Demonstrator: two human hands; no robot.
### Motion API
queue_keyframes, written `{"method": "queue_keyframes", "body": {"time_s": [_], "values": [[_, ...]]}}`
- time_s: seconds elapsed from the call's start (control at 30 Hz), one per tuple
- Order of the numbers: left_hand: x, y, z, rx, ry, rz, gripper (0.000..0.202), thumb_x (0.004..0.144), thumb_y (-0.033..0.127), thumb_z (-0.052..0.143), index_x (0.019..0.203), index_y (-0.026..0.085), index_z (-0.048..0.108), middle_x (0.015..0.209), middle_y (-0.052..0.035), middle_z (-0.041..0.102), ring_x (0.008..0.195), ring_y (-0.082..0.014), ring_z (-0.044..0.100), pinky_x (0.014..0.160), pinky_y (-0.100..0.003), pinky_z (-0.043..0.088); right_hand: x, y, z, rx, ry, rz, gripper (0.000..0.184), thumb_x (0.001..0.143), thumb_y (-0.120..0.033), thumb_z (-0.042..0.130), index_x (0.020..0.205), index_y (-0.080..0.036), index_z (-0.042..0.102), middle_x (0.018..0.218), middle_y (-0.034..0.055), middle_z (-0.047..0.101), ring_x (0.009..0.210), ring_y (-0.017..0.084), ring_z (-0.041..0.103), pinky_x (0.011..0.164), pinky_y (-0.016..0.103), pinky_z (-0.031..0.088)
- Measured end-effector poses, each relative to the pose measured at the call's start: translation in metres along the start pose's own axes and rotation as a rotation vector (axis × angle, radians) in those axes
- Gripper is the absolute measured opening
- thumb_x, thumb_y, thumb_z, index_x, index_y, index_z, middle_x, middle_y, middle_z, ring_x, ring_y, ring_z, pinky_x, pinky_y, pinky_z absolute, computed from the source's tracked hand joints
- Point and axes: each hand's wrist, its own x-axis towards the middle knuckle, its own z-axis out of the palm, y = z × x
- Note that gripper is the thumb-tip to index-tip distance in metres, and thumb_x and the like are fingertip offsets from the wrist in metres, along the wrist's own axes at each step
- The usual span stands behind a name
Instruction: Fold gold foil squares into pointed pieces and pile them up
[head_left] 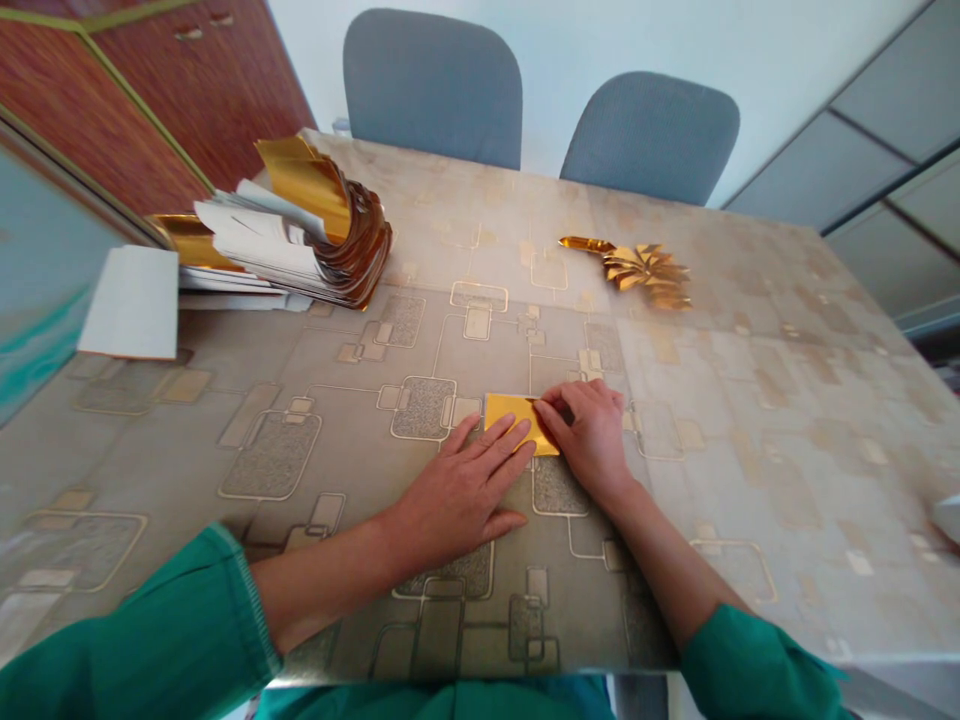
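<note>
Green sleeve [157, 625] nearest | gold sheet [517, 407] on table [352, 375], apparently part-folded: my left hand [465, 490] spread flat on it, right hand [591, 435] pinching its edge | folded pieces [649, 270] seem done, stack [356, 250] left

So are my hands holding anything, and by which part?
The right hand appears to pinch the gold sheet at its right end; the left hand only rests on it.

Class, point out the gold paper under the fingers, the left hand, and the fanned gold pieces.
Gold paper [501, 405], head view: its uncovered upper left part.
Left hand [466, 490], head view: the middle of its back.
Fanned gold pieces [642, 267], head view: the middle of the cluster.
</note>
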Motion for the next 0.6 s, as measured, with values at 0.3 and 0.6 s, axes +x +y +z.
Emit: {"method": "queue_keyframes", "body": {"time_s": [0.3, 0.6], "values": [[-0.0002, 0.0006, -0.0012, -0.007, 0.010, -0.037, 0.071, 0.093, 0.061, 0.051, 0.148, 0.018, 0.039, 0.159, -0.0098, 0.031, 0.148, -0.0341, 0.025, 0.121, -0.056, 0.007, 0.0015, 0.0021, 0.0047, -0.018, 0.019, -0.003, 0.019, 0.092, -0.033, 0.063, 0.076, -0.022, 0.065, 0.073, 0.0008, 0.067, 0.078, 0.020, 0.054, 0.079, 0.036, 0.027], [0.0017, 0.0012, -0.0028, 0.004, -0.007, -0.045, 0.069, 0.094, 0.061, 0.050, 0.147, 0.017, 0.042, 0.158, -0.0123, 0.033, 0.146, -0.0365, 0.028, 0.118, -0.060, 0.011, 0.0017, 0.0010, 0.0059, -0.045, 0.027, -0.007, 0.019, 0.092, -0.032, 0.061, 0.076, -0.022, 0.063, 0.072, 0.0013, 0.067, 0.077, 0.021, 0.054, 0.077, 0.036, 0.027]]}}
